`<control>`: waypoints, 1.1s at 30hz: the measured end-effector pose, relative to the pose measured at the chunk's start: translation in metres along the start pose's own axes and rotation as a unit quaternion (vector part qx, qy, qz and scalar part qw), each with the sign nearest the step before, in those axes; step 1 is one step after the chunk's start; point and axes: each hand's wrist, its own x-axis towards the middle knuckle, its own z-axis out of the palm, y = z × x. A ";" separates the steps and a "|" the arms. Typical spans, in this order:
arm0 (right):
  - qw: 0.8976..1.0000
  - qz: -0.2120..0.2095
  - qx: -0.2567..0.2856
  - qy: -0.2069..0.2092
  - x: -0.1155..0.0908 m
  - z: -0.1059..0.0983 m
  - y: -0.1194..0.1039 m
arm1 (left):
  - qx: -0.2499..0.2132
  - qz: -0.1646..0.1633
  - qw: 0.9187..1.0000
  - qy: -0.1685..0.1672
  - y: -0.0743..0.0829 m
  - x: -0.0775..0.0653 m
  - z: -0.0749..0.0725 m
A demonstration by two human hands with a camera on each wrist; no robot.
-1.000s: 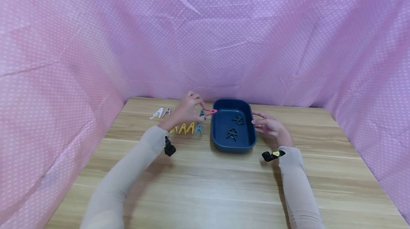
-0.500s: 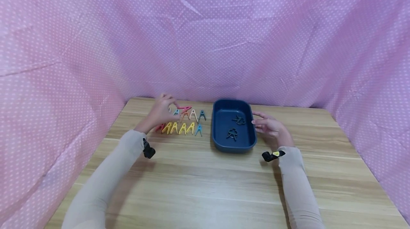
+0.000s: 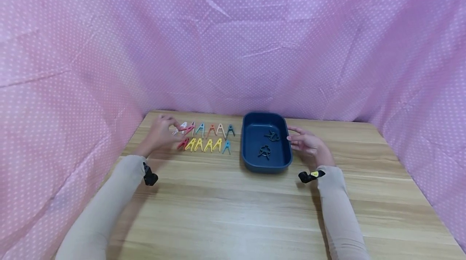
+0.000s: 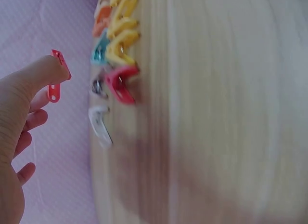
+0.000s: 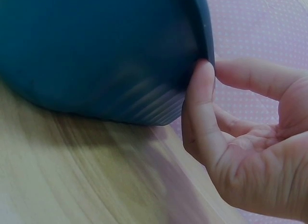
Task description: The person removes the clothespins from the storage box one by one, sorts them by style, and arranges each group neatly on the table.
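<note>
My left hand [image 3: 159, 134] pinches a red clothes peg [image 4: 65, 65] between thumb and index finger, above the left end of the peg rows. Beneath, in the left wrist view, lie a white peg [image 4: 100, 125] and a second red peg [image 4: 121, 83]. At the right side of a dark blue rectangular tub [image 3: 265, 169], my right hand [image 3: 307, 144] rests with fingertips on its outer wall, close to the rim, as the right wrist view shows. Inside the tub lie two dark round clips with splayed legs, one clip [image 3: 264, 151] nearer, the other clip [image 3: 272, 136] farther back.
Two rows of pegs cover the wooden table [image 3: 225, 203] left of the tub. The front row has several yellow pegs [image 3: 199, 144] and a blue peg [image 3: 226, 146]; the back row includes an orange peg [image 3: 211, 130]. A pink dotted cloth [image 3: 233, 49] hangs behind the table.
From beside the tub, my left hand has travelled left over the pegs with the red peg, uncovering the pegs it hid before. My right hand and the tub have stayed in place.
</note>
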 end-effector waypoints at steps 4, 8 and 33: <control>1.000 0.004 0.005 0.003 -0.002 0.001 -0.001 | 0.019 -0.009 1.000 -0.015 -0.012 -0.007 -0.002; 1.000 -0.001 0.005 -0.002 -0.001 0.000 -0.001 | 0.040 -0.016 0.999 -0.030 -0.022 -0.012 -0.004; 1.000 0.001 -0.002 0.005 -0.001 -0.001 -0.001 | 0.010 -0.082 0.994 -0.070 -0.036 -0.028 0.013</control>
